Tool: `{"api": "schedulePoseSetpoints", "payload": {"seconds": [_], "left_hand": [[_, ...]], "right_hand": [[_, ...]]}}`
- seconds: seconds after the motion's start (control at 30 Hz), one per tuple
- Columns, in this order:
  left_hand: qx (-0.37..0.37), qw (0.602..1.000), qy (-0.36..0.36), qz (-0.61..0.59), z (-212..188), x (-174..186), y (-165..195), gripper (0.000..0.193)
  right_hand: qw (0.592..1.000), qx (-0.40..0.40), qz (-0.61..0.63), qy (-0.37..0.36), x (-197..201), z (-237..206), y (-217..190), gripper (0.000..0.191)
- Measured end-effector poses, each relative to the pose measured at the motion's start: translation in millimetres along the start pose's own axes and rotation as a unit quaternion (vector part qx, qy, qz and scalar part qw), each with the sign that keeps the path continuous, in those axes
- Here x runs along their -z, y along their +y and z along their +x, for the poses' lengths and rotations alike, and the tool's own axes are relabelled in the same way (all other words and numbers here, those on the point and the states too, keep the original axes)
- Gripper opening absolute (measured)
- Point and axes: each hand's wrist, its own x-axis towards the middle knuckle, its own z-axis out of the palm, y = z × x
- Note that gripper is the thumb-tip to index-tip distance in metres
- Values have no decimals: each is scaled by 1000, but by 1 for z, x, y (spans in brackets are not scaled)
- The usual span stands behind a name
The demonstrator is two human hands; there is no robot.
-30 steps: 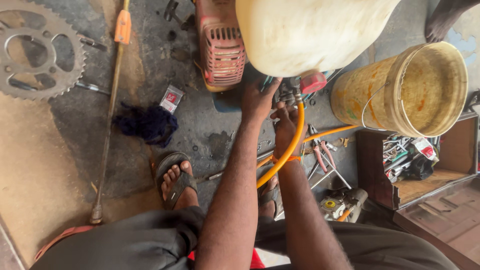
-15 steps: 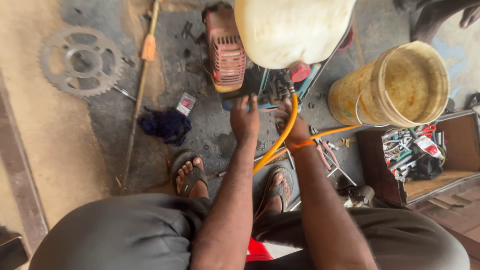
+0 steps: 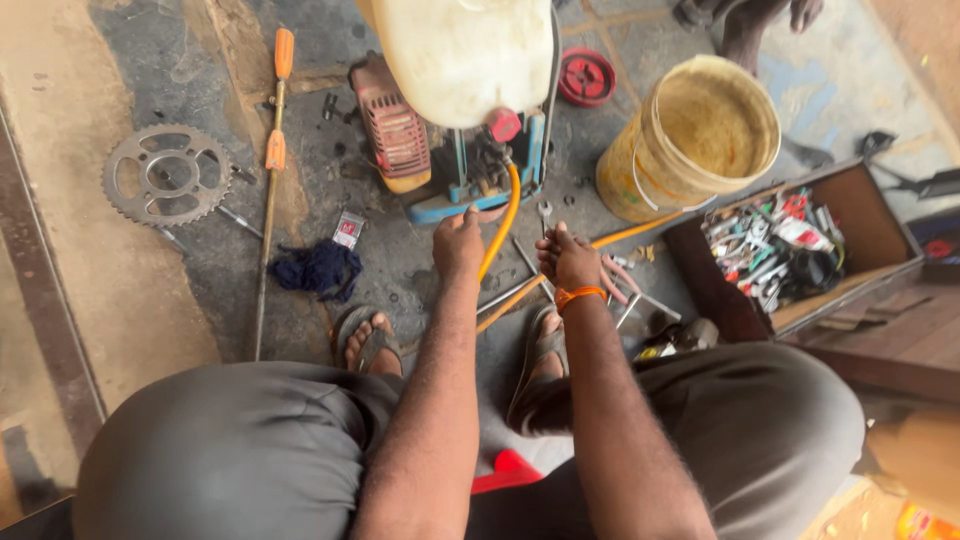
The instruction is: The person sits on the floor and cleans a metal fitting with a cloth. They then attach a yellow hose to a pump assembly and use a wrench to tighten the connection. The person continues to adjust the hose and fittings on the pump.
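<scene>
My left hand [image 3: 460,242] reaches to the blue base frame [image 3: 440,208] of a small engine sprayer, thumb out toward the orange hose [image 3: 506,212]. Its fingers are tucked out of sight, so its grip is unclear. My right hand [image 3: 567,258], with an orange band at the wrist, hovers just right of the hose with fingers apart, over wrenches [image 3: 545,214] lying on the floor. It holds nothing. The sprayer has a white tank [image 3: 465,55] and a red engine [image 3: 392,128].
A yellow bucket [image 3: 700,130] stands at right, with an open box of tools [image 3: 790,245] beside it. A sprocket [image 3: 168,176], a long orange-handled screwdriver [image 3: 272,160] and a dark blue cloth [image 3: 320,268] lie at left. A red pulley [image 3: 587,77] lies behind. Another person's legs [image 3: 750,25] are at the top.
Both hands have drawn back from the fitting under the tank. My right hand has come off the orange hose and dropped toward the floor. The view has shifted left and back.
</scene>
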Motion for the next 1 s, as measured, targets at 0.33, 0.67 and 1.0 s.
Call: {"api": "schedulePoseSetpoints", "payload": {"seconds": [0.33, 0.67, 1.0], "left_hand": [[107, 981, -121, -107, 52, -23, -7, 44], [305, 925, -166, -155, 112, -72, -32, 76], [210, 875, -266, -345, 112, -81, -46, 73]], "right_hand": [[999, 50, -6, -1, -19, 36, -9, 17], [957, 125, -253, 69, -28, 89, -4, 20], [919, 207, -326, 84, -41, 68, 5, 23]]}}
